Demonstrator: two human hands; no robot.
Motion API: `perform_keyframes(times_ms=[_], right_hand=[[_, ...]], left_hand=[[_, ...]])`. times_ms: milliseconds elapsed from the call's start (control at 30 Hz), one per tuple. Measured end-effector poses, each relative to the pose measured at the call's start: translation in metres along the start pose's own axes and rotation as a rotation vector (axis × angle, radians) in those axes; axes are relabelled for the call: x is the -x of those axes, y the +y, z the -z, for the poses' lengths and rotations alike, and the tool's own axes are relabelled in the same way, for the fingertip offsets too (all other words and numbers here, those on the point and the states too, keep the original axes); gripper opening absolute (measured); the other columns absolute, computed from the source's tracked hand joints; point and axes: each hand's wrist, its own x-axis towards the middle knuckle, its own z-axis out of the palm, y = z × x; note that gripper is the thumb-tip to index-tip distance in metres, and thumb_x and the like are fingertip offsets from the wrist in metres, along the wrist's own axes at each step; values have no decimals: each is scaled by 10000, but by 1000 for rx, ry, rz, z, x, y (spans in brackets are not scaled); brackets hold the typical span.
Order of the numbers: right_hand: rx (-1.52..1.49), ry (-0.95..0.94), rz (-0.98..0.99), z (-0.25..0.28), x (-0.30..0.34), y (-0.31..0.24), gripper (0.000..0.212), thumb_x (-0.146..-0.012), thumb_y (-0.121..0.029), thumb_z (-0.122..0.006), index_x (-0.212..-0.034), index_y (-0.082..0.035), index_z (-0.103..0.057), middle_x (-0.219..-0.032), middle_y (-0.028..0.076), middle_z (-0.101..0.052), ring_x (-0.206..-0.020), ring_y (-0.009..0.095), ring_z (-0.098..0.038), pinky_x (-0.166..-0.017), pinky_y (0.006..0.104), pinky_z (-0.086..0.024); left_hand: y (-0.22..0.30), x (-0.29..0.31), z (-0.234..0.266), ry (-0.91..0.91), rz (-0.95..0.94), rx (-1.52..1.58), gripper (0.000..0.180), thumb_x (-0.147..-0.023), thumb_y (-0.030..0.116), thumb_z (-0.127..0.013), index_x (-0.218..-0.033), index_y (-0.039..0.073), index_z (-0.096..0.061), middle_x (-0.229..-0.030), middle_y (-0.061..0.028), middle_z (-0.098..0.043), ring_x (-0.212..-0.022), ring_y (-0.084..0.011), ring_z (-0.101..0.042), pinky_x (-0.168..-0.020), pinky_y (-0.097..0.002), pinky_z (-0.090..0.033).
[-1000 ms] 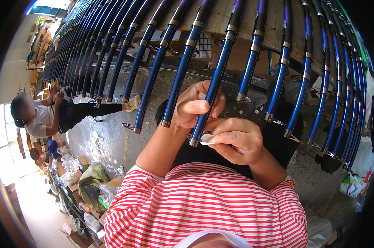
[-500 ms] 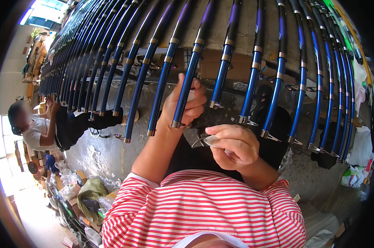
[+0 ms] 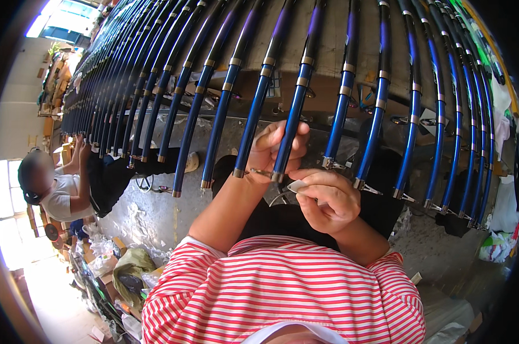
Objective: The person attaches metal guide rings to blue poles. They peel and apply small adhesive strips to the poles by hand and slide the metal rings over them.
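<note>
A long row of blue-and-black fishing rods hangs over the edge before me, each with metallic bands and a metal-capped near end. My left hand (image 3: 278, 150) is closed round the lower part of one fishing rod (image 3: 288, 133), mostly behind it. A small metal line guide (image 3: 261, 171) sticks out to the left at that rod's end. Close to the same end, my right hand (image 3: 330, 199) pinches a small whitish flat piece (image 3: 296, 186); whether it touches the rod I cannot tell. My left palm is hidden by the rod.
Neighbouring rods (image 3: 248, 129) stand close on both sides. A co-worker (image 3: 64, 186) in a white shirt is at the row's far left. Bags and boxes (image 3: 130, 269) lie on the floor at left; white bags (image 3: 503, 212) are at right.
My left hand has shifted right to the neighbouring rod. That rod's end has come nearer to me and its guide now points left. My right hand has moved slightly up beside it.
</note>
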Motion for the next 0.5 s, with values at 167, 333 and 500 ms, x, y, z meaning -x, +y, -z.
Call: perform_keyframes(times_ms=[167, 333, 500], right_hand=[[-72, -55, -27, 1, 0, 2, 144, -724, 70, -681, -835, 9, -612, -820, 138, -637, -749, 237, -665, -638, 286, -540], [-129, -108, -70, 2, -2, 4, 111, -725, 61, -683, -803, 11, -622, -816, 135, -636, -702, 220, -645, -619, 277, -517], [-154, -129, -87, 1, -5, 4, 111, -725, 62, -683, -806, 17, -623, -819, 135, -638, -718, 226, -650, -636, 284, -520]], left_hand=[[-8, 15, 4, -50, -30, -3, 421, -859, 196, -625, -1177, -67, -538, -814, -64, -590, -498, -14, -377, -422, -162, -331], [-11, 17, 9, -107, -62, -37, 448, -858, 209, -620, -1193, -73, -527, -791, -57, -588, -452, -8, -364, -404, -150, -331], [-17, 17, 9, -75, -90, -3, 474, -844, 216, -634, -1195, -82, -523, -779, -59, -592, -465, -12, -374, -417, -153, -352]])
